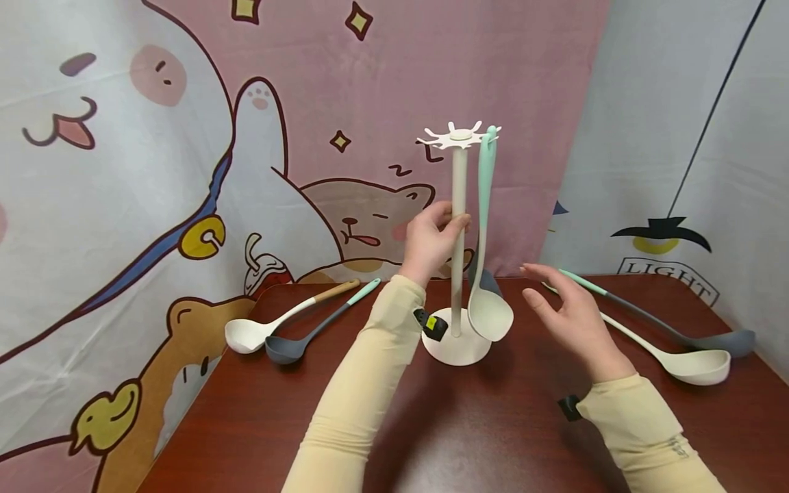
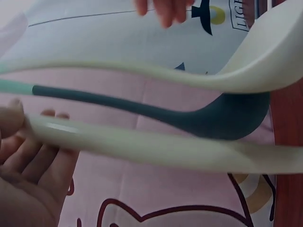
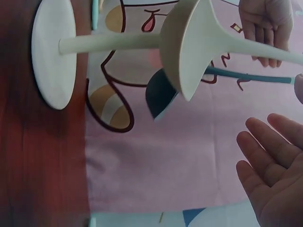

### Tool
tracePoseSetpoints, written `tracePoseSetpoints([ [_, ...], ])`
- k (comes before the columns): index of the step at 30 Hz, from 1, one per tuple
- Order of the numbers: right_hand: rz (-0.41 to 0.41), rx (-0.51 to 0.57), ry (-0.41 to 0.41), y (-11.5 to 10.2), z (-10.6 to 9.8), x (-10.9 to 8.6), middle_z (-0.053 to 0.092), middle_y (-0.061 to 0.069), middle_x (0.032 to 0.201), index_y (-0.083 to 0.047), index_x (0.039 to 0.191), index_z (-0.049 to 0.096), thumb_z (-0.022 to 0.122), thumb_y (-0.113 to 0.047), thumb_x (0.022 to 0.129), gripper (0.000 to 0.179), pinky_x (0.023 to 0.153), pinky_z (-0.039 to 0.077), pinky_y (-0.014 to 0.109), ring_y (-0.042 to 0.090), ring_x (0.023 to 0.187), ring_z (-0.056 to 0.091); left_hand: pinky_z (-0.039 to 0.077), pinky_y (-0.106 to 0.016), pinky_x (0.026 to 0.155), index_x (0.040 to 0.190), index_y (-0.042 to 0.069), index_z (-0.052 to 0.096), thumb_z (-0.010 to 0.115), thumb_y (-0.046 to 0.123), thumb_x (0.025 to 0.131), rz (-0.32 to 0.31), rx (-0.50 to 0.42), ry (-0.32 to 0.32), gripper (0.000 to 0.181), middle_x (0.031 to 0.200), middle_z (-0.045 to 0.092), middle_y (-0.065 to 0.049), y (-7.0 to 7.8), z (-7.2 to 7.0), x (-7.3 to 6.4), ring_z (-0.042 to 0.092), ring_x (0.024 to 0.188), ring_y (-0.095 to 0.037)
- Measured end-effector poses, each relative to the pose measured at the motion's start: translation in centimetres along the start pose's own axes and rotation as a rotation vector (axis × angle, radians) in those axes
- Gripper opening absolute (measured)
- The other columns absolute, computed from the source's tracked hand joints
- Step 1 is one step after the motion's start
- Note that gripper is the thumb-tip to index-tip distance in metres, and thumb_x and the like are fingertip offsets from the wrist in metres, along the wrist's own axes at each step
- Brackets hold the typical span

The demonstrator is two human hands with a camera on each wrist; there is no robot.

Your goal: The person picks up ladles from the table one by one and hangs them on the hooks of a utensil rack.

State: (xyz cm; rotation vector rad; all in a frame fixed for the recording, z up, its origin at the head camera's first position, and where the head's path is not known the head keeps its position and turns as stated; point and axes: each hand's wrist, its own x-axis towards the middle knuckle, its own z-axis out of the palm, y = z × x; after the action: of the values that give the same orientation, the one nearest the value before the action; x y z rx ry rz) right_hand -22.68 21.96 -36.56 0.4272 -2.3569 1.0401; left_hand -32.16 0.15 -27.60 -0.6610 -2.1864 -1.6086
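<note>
The right hand (image 1: 570, 318) is in front and to the right of the stand, apart from it; its grip is spread, fingers extended. The left hand (image 1: 427, 243) has its grip pinching the pole of the white stand (image 1: 459, 205) between thumb and fingers. The stand is upright, its round base on the table (image 1: 462, 431). A white ladle with a mint handle (image 1: 493, 316) hangs at the right of the slotted top. At similar depth, a second white ladle (image 1: 696, 366) lies at right; at left lie a dark ladle (image 1: 285, 350) and a tan-handled ladle (image 1: 248, 337). Behind the first ladle hangs another dark ladle (image 2: 227, 116). Farther right lies a mint-and-dark ladle (image 1: 721, 341). A printed backdrop (image 1: 493, 61) stands behind.
</note>
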Motion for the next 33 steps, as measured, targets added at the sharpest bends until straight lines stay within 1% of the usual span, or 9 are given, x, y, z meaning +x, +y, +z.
tracePoseSetpoints([
  [3,0.011,-0.001,-0.002,0.6,-0.3,-0.2,0.059,0.011,0.135,-0.010,0.140,0.055,0.062,-0.024,0.100,0.043,0.100,0.036,0.028,0.026,0.128,0.050,0.052,-0.025,0.077,0.110,0.001,0.069,0.067,0.013,0.096,-0.024,-0.082,-0.089,0.019,0.091,0.074,-0.007,-0.2,-0.5,0.5,0.068,0.086,-0.015],
  [6,0.012,0.003,-0.002,1.2,-0.5,-0.3,0.059,0.010,0.135,-0.011,0.140,0.056,0.063,-0.024,0.099,0.043,0.098,0.032,0.017,0.010,0.128,0.047,0.052,-0.026,0.082,0.117,-0.001,0.066,0.062,0.011,0.099,-0.035,-0.158,-0.180,0.022,0.097,0.073,-0.012,-0.5,-0.9,0.9,0.069,0.094,-0.022],
  [10,0.000,0.001,-0.009,2.2,-0.7,-0.5,0.059,0.011,0.135,-0.012,0.139,0.056,0.064,-0.023,0.098,0.043,0.097,0.029,0.012,-0.005,0.126,0.042,0.052,-0.029,0.087,0.125,-0.003,0.060,0.052,0.010,0.104,0.000,-0.234,-0.283,0.026,0.105,0.070,-0.018,-1.0,-1.2,1.3,0.068,0.103,-0.032],
  [13,-0.007,-0.016,-0.025,2.9,-0.8,-0.7,0.059,0.012,0.135,-0.012,0.140,0.055,0.064,-0.022,0.098,0.044,0.101,0.029,0.015,0.007,0.130,0.044,0.051,-0.032,0.090,0.128,-0.006,0.057,0.047,0.009,0.105,0.024,-0.286,-0.339,0.029,0.109,0.068,-0.022,-1.2,-1.4,1.4,0.066,0.106,-0.036],
  [16,0.005,-0.031,-0.060,3.7,-1.0,-1.0,0.056,0.014,0.138,-0.011,0.143,0.053,0.064,-0.023,0.098,0.047,0.108,0.032,0.035,0.028,0.135,0.043,0.051,-0.034,0.093,0.129,-0.008,0.056,0.045,0.009,0.106,0.026,-0.325,-0.373,0.030,0.112,0.067,-0.024,-1.3,-1.6,1.6,0.064,0.109,-0.038],
  [19,0.025,-0.044,-0.107,4.4,-1.1,-1.3,0.051,0.019,0.142,-0.009,0.145,0.050,0.064,-0.025,0.099,0.051,0.103,0.032,0.058,0.043,0.134,0.039,0.050,-0.036,0.094,0.127,-0.009,0.056,0.045,0.008,0.106,0.025,-0.343,-0.386,0.029,0.112,0.066,-0.026,-1.4,-1.6,1.7,0.063,0.110,-0.041],
  [21,0.034,-0.063,-0.139,4.9,-1.2,-1.4,0.047,0.022,0.144,-0.007,0.146,0.047,0.064,-0.026,0.098,0.054,0.099,0.031,0.065,0.047,0.133,0.038,0.050,-0.037,0.094,0.126,-0.010,0.056,0.046,0.007,0.105,0.026,-0.349,-0.385,0.029,0.111,0.066,-0.028,-1.5,-1.6,1.7,0.063,0.109,-0.043],
  [28,0.008,-0.107,-0.229,6.6,-1.5,-1.7,0.038,0.028,0.149,-0.005,0.151,0.039,0.066,-0.029,0.096,0.066,0.101,0.027,0.068,0.049,0.136,0.032,0.051,-0.036,0.092,0.125,-0.009,0.058,0.046,0.007,0.105,0.042,-0.324,-0.333,0.028,0.109,0.067,-0.027,-1.9,-1.3,1.7,0.066,0.106,-0.035],
  [33,-0.033,-0.097,-0.263,7.8,-1.6,-2.0,0.035,0.027,0.153,-0.002,0.151,0.037,0.066,-0.027,0.095,0.068,0.112,0.019,0.060,0.044,0.143,0.025,0.051,-0.036,0.092,0.124,-0.009,0.059,0.048,0.008,0.105,0.041,-0.337,-0.299,0.028,0.107,0.067,-0.027,-2.1,-1.1,1.5,0.067,0.105,-0.033],
])
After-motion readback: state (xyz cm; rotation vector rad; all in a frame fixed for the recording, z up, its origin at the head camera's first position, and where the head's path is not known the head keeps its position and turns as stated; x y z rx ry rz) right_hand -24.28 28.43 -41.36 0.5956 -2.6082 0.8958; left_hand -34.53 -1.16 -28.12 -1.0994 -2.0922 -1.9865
